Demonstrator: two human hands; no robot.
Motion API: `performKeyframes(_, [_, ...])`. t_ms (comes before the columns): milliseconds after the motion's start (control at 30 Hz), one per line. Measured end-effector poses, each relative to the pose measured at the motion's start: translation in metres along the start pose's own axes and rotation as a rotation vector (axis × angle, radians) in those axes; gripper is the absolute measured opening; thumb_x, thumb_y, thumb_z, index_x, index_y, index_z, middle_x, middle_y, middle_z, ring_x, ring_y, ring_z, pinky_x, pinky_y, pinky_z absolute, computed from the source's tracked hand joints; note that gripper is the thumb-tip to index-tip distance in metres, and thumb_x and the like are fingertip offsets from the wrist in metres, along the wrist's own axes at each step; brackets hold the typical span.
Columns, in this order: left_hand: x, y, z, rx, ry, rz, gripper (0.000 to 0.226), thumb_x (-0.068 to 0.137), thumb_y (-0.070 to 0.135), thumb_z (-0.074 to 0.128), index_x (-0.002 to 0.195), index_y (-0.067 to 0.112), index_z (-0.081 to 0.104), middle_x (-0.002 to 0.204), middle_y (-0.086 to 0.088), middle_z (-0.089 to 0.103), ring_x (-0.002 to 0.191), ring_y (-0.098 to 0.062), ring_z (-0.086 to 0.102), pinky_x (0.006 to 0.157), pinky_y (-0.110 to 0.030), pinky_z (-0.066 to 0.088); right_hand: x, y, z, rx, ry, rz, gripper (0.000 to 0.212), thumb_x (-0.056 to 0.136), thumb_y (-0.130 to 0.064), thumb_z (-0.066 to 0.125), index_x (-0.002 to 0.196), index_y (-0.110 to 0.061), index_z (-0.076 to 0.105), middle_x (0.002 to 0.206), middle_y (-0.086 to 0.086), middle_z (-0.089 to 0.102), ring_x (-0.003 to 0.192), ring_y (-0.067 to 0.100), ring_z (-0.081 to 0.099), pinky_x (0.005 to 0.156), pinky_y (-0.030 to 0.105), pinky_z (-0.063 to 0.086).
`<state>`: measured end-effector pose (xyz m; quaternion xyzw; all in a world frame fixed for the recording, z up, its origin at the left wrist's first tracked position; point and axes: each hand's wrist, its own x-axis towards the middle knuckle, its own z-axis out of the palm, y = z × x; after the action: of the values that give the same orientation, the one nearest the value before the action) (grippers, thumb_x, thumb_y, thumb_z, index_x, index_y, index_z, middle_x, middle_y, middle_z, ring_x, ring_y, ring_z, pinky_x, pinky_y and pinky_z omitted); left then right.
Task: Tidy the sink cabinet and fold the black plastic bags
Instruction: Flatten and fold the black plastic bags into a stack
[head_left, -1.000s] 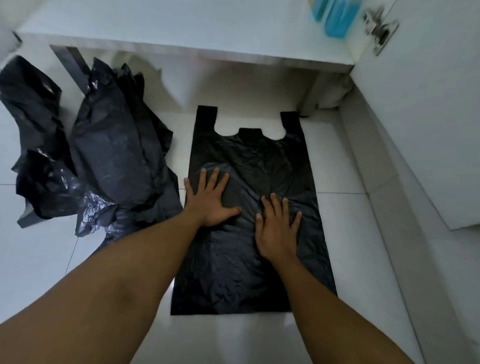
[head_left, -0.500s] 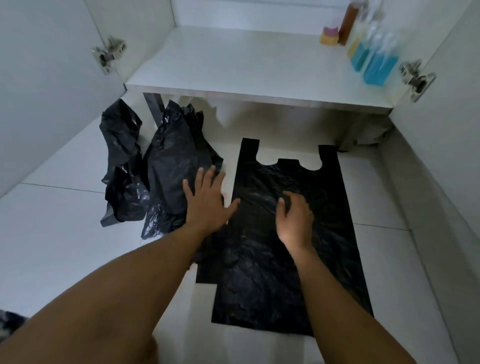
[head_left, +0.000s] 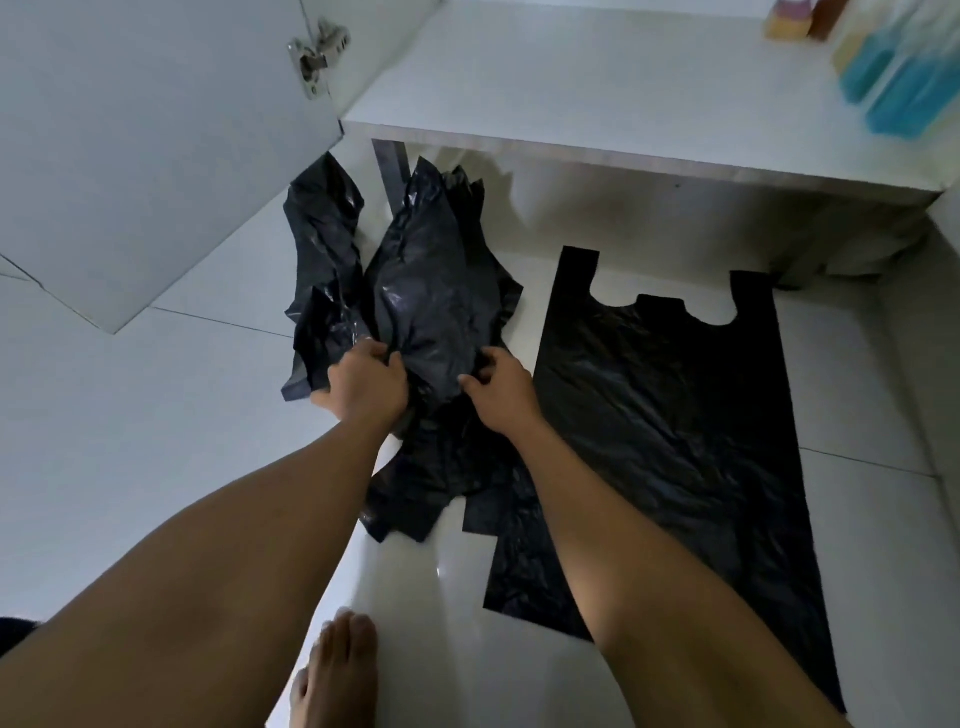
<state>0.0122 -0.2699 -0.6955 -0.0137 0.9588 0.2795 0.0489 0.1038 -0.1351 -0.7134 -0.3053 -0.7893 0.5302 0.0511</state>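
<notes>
At the far left the open cabinet door (head_left: 156, 156) hangs over the floor (head_left: 130, 441), its metal hinge (head_left: 314, 57) at its upper edge. The sink cabinet (head_left: 571, 93) stands open. On its base board, in the far right corner, is a blurred cluster of bottles (head_left: 898, 78), two of them with blue liquid.

On the floor tiles in front of the cabinet's left end lies a heap of crumpled black bags (head_left: 431, 291), its top leaning against the base board's front edge. The left hand (head_left: 366, 387) reaches forward on a straight arm, back up, with its fingers curled tightly into the plastic at the heap's near left side. The right hand (head_left: 501, 392) is just beside it at the heap's near right side, fingers bent and thumb pointing inward, pinching a fold of the same bag.

To the right a flat black bag (head_left: 665, 426) lies spread on the tiles, handles toward the cabinet, partly under the right forearm. A bare foot (head_left: 335, 670) shows at the near edge.
</notes>
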Motion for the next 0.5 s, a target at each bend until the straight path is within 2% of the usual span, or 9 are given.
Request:
performKeyframes(67, [0.001, 0.003, -0.005, -0.009, 0.045, 0.023, 0.032, 0.098, 0.048, 0.047, 0.105, 0.032, 0.074, 0.103, 0.000, 0.071, 0.118, -0.028, 0.053, 0.097, -0.048, 0.024, 0.003, -0.005, 0.003, 0.005, 0.030, 0.006, 0.052, 0.092, -0.025, 0.069, 0.138, -0.009, 0.052, 0.105, 0.005, 0.065, 0.098, 0.019, 0.060, 0.085, 0.024, 0.046])
performKeyframes(167, [0.011, 0.011, -0.020, -0.021, 0.134, 0.060, 0.041, 0.100, 0.051, 0.042, 0.093, 0.030, 0.077, 0.095, 0.000, 0.069, 0.115, -0.028, 0.051, 0.098, -0.051, 0.025, 0.012, -0.017, 0.006, -0.021, 0.009, -0.032, 0.038, 0.091, -0.026, 0.071, 0.124, -0.010, 0.063, 0.094, -0.001, 0.062, 0.099, 0.021, 0.063, 0.090, 0.029, 0.050])
performKeyframes(267, [0.025, 0.027, -0.045, -0.044, 0.181, 0.067, 0.038, 0.099, 0.050, 0.045, 0.093, 0.030, 0.077, 0.095, -0.002, 0.068, 0.109, -0.029, 0.054, 0.093, -0.046, 0.027, 0.019, -0.036, 0.009, -0.041, -0.002, -0.134, 0.028, 0.091, -0.031, 0.070, 0.112, -0.013, 0.067, 0.101, 0.000, 0.062, 0.099, 0.021, 0.062, 0.093, 0.034, 0.051])
performKeyframes(333, [0.033, 0.044, -0.066, -0.104, 0.158, 0.065, 0.031, 0.096, 0.049, 0.051, 0.089, 0.030, 0.075, 0.092, 0.001, 0.066, 0.104, -0.028, 0.058, 0.095, -0.044, 0.028, 0.025, -0.049, 0.007, -0.082, 0.068, -0.256, 0.023, 0.092, -0.032, 0.069, 0.105, -0.014, 0.070, 0.112, 0.004, 0.055, 0.104, 0.022, 0.057, 0.095, 0.033, 0.049])
performKeyframes(433, [0.045, 0.074, -0.098, -0.150, 0.146, 0.127, 0.023, 0.086, 0.051, 0.065, 0.094, 0.032, 0.075, 0.103, 0.003, 0.071, 0.105, -0.025, 0.062, 0.103, -0.044, 0.036, 0.034, -0.062, -0.004, -0.222, 0.138, -0.368, 0.022, 0.092, -0.038, 0.066, 0.101, -0.019, 0.073, 0.128, 0.000, 0.048, 0.118, 0.023, 0.044, 0.100, 0.039, 0.042])
performKeyframes(500, [0.049, 0.094, -0.116, -0.123, 0.177, 0.212, 0.022, 0.081, 0.049, 0.072, 0.092, 0.030, 0.075, 0.098, 0.006, 0.072, 0.099, -0.023, 0.065, 0.103, -0.045, 0.038, 0.036, -0.072, -0.012, -0.255, 0.113, -0.365, 0.023, 0.094, -0.042, 0.062, 0.099, -0.023, 0.073, 0.122, -0.003, 0.051, 0.113, 0.023, 0.051, 0.100, 0.049, 0.042])
